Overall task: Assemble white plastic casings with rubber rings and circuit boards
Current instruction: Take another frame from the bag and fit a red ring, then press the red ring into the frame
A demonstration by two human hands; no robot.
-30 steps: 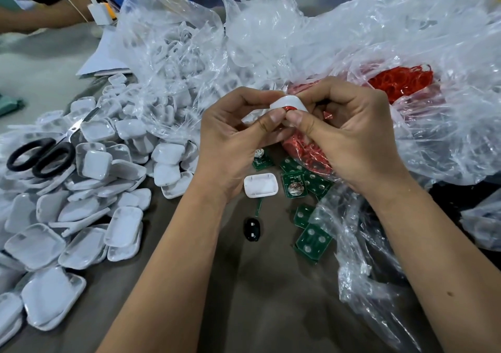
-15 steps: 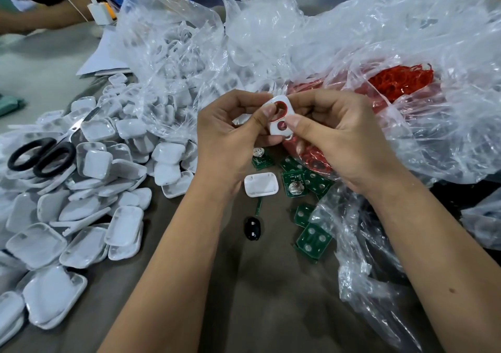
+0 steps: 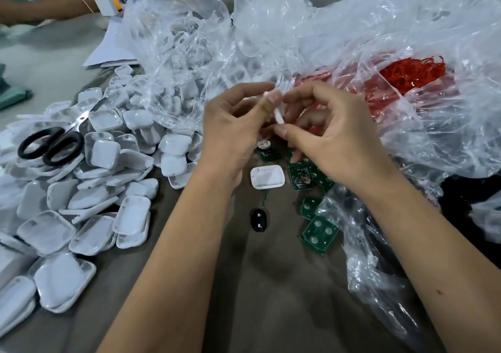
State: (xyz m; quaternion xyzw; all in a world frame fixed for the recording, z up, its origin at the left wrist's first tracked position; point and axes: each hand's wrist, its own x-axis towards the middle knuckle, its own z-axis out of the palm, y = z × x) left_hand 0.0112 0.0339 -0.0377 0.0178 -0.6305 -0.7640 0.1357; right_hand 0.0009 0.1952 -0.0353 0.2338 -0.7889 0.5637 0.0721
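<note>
Both hands meet above the table's middle around a small white casing piece [image 3: 278,114], seen edge-on and blurred. My left hand [image 3: 233,133] pinches its upper end with thumb and fingers. My right hand [image 3: 333,138] pinches its lower end with the thumb. Below them lies a white casing half [image 3: 267,177] beside green circuit boards [image 3: 301,179], with more boards [image 3: 320,230] nearer me. Red rubber rings [image 3: 409,73] fill a clear bag at the right. A heap of white casing halves [image 3: 89,190] covers the left.
Black-handled scissors [image 3: 51,145] rest on the casing heap. A small black oval part [image 3: 259,220] lies on the brown table [image 3: 271,298]. Crumpled clear plastic bags [image 3: 271,35] spread across the back and right. Another person's arm [image 3: 40,8] and a white charger [image 3: 104,3] sit at the far left.
The casing piece, which faced me with its red-ringed holes showing, has been turned edge-on between my fingers. Both hands shifted slightly and are blurred by motion.
</note>
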